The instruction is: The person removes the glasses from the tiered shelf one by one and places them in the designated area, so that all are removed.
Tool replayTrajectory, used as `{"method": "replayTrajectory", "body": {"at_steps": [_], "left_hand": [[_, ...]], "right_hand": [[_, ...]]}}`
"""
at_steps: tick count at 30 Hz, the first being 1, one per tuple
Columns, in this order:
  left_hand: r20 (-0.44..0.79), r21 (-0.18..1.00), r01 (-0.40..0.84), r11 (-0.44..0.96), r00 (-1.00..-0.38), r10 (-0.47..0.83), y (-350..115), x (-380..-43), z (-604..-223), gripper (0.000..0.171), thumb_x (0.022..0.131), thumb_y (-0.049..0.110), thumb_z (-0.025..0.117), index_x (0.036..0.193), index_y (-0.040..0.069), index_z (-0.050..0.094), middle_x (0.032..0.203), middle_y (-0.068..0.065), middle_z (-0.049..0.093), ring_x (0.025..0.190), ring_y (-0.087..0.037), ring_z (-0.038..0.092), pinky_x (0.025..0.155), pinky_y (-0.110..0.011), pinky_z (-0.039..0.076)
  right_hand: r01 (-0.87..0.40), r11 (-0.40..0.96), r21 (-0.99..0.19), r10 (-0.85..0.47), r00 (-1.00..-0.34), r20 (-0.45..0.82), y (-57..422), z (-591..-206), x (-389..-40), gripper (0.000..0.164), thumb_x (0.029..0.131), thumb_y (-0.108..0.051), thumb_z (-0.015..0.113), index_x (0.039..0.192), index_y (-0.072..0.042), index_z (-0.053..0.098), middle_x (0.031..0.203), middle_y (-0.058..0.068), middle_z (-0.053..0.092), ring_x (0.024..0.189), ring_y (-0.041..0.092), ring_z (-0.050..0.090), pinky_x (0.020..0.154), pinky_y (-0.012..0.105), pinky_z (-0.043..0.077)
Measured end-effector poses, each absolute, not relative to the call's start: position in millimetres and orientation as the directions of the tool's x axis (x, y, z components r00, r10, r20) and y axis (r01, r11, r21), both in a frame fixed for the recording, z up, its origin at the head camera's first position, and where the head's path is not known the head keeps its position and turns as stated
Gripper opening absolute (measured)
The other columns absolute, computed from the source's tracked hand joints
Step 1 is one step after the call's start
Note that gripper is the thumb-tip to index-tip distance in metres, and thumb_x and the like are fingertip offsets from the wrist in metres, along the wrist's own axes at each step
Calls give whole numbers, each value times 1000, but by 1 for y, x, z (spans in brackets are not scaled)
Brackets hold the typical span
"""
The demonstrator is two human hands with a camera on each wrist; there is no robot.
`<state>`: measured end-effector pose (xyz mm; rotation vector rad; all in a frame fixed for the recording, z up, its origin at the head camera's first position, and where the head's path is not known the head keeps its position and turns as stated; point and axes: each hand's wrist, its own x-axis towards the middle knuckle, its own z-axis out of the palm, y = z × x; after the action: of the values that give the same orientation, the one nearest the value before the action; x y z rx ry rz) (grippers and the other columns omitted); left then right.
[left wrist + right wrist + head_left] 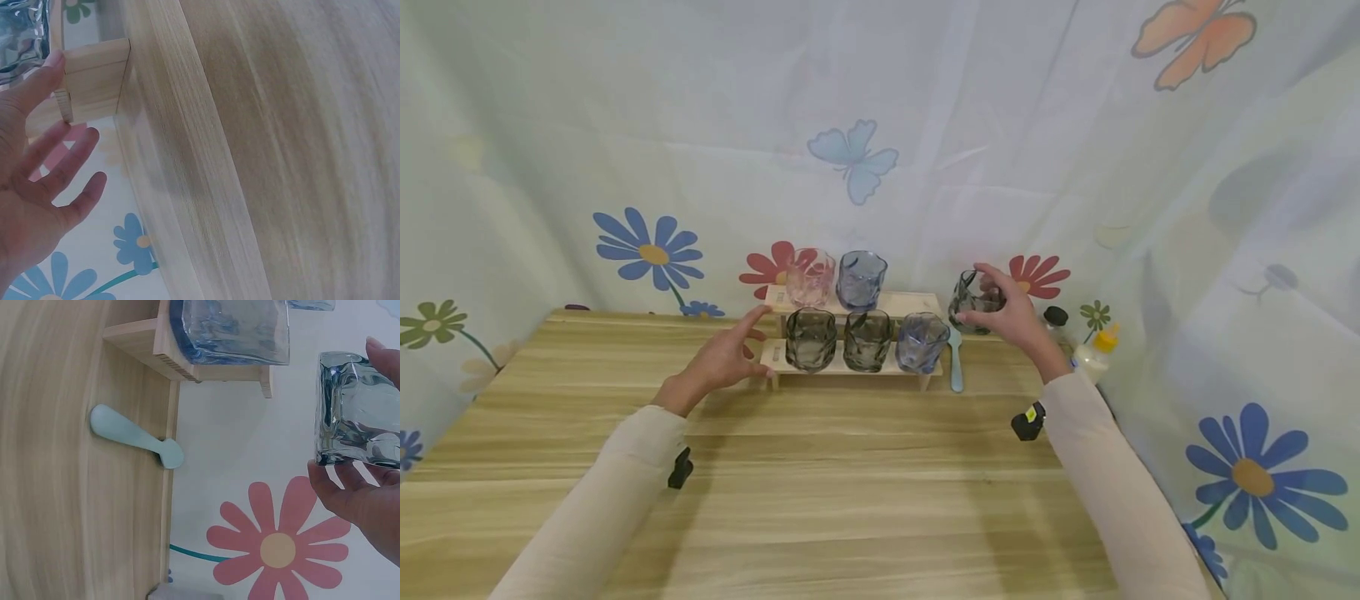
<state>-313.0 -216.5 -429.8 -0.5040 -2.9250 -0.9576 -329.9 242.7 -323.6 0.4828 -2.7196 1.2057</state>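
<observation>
head view: a dark grey glass [966,307] is in the right hand [1013,313], grasped between thumb and fingers on opposite sides, just beyond the right end of a wooden two-step stand [913,302]; the right wrist view shows it raised clear of the table [820,483]. the left hand [722,358] is at the stand's left end, thumb and forefinger touching the wood, the other fingers loose and apart rather than clenched. on the upper step a pink glass [810,280] is beside a blue-grey glass [862,282], with bare wood to their right. on the lower step, from left to right, are two dark glasses [810,342] and a bluish glass [922,343]. a pale blue spoon [957,367] lies on the table near the stand's right end. farther right, near the right forearm, are a dark-lidded jar [1056,317] and a yellow-capped bottle [1092,360], both partly hidden. behind everything hangs a pale cloth [737,108] printed with flowers and butterflies.
</observation>
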Motion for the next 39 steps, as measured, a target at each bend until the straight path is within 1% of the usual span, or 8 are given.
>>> {"method": "replayTrajectory", "body": {"at_steps": [6,11,14,19,24,28,34,39], "left_hand": [[115,575,306,759,-949,295,-216,-314,-431,108,80,25,86,160,23,13,137,-25,59,100,-39,68,84,-55,54],[110,580,298,758,-951,290,-216,-314,-431,108,79,26,86,160,24,14,137,-25,59,100,-39,67,83,-55,53],[108,584,298,755,-950,292,-216,-314,-431,108,79,26,86,160,23,14,137,-26,59,101,-40,67,83,-55,53],[106,580,296,759,-951,290,-217,-314,-432,108,80,25,86,160,24,14,137,-25,59,101,-39,67,83,-54,54],[111,575,303,760,-949,294,-216,-314,-430,107,80,24,85,160,23,13,137,-25,59,100,-38,68,82,-54,53],[113,574,304,760,-949,295,-216,-314,-429,107,80,24,85,159,24,14,137,-24,60,100,-38,68,83,-54,53],[116,580,303,756,-950,292,-216,-315,-431,107,79,24,86,159,25,15,137,-25,60,100,-39,68,83,-55,53],[107,585,294,756,-952,288,-216,-314,-431,109,78,23,87,159,25,14,137,-24,60,101,-39,68,84,-55,53]], "right_hand": [[-346,639,-687,-249,-938,241,251,-331,-321,87,82,-23,84,154,-20,37,137,19,52,126,36,50,98,56,45],[-356,660,-662,-248,-935,255,256,-340,-313,85,81,-23,85,153,-20,39,131,17,54,120,35,51,93,52,45],[-357,666,-655,-247,-934,259,259,-346,-308,84,80,-22,85,152,-19,41,129,19,54,118,35,52,90,50,46],[-380,646,-662,-271,-925,266,263,-355,-302,84,78,-20,87,150,-20,43,128,23,54,115,36,54,91,51,47],[-368,646,-668,-265,-930,256,269,-363,-295,85,79,-22,87,151,-19,41,122,21,55,112,35,53,90,50,45],[-341,660,-670,-249,-940,233,273,-371,-289,87,79,-25,86,152,-20,40,125,21,57,113,35,54,91,51,46],[-323,666,-672,-251,-946,205,277,-382,-279,89,79,-26,86,154,-21,37,133,22,55,119,37,52,96,57,45],[-318,681,-660,-246,-948,203,279,-392,-273,89,78,-24,87,152,-14,38,137,25,53,123,40,51,100,61,43]]}}
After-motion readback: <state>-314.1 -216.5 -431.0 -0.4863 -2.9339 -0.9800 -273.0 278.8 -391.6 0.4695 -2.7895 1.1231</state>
